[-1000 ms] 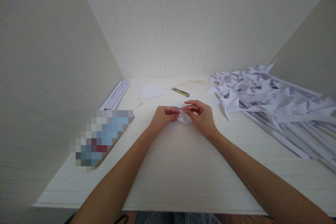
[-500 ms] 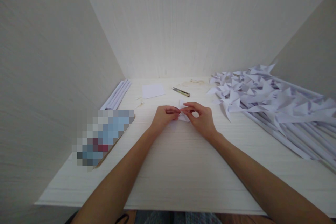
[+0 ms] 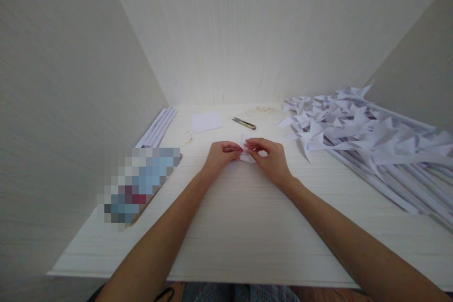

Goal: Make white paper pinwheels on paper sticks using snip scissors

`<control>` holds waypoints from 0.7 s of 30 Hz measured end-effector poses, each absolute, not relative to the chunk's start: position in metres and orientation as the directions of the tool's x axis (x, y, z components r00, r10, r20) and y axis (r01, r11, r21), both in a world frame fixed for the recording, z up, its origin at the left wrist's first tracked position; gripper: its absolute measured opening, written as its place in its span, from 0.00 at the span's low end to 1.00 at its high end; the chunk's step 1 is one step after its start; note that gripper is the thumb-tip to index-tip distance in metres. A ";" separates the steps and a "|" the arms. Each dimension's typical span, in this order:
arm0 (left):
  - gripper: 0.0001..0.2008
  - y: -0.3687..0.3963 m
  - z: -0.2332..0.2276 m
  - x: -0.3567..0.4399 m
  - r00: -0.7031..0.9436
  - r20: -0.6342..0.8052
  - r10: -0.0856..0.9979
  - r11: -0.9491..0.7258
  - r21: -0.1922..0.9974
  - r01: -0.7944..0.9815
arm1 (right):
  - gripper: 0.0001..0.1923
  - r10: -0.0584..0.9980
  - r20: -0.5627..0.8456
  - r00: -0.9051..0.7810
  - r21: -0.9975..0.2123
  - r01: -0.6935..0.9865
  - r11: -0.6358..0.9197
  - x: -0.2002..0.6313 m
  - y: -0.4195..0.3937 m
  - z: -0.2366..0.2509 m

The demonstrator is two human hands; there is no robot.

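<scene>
Little has shifted since a second ago: both hands have drawn slightly closer together over the small white paper piece [image 3: 247,156], and the right hand's fingers have curled tighter; nothing else on the table [image 3: 247,236] has moved.

The left hand [image 3: 220,156] is mostly closed, thumb and forefinger pinching the paper's left edge. The right hand [image 3: 271,160] is likewise nearly closed, its fingertips [image 3: 248,143] pinching the same piece from the other side, so that the two pinches almost touch. The paper sits between the hands, low over the table or resting on it; which cannot be told.

Beyond the hands lie a small cutter [image 3: 244,123] and a flat white sheet [image 3: 206,122]. Well to the right of the right hand lies a heap of folded paper pinwheels on sticks [image 3: 357,127]. Left of the left hand and farther back lie rolled paper sticks [image 3: 157,127], with a blurred flat object [image 3: 141,184] nearer on that side.

Judgement: the step appears to be a fine fold or crease. It would be done well by keeping both pinches close to the fold line, pressing the paper against the table for support, aligning edges before the crease is set, and running the fingertip outward from the centre to avoid tearing.
</scene>
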State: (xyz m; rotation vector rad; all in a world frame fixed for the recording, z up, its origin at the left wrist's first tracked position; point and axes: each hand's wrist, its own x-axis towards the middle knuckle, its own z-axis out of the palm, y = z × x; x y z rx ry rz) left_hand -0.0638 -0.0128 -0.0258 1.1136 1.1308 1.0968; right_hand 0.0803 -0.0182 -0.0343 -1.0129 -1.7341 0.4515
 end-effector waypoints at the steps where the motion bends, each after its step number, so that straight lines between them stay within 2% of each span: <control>1: 0.05 -0.013 -0.026 -0.064 0.105 -0.107 0.989 0.115 0.990 -0.077 | 0.06 0.810 0.576 -0.111 -0.716 0.411 0.565 0.081 -0.017 -0.034; 10: 0.05 -0.016 -0.022 -0.062 0.088 -0.049 0.995 0.051 0.998 -0.025 | 0.03 0.878 0.474 -0.069 -0.815 0.343 0.467 0.084 -0.013 -0.036; 16: 0.06 -0.017 -0.021 -0.061 0.085 0.086 0.993 -0.101 0.975 0.197 | 0.04 0.875 0.482 -0.055 -0.810 0.352 0.468 0.084 -0.012 -0.035; 21: 0.10 -0.020 -0.024 -0.062 0.172 0.293 0.940 -0.340 0.832 0.439 | 0.05 0.852 0.521 -0.043 -0.779 0.384 0.496 0.083 -0.015 -0.032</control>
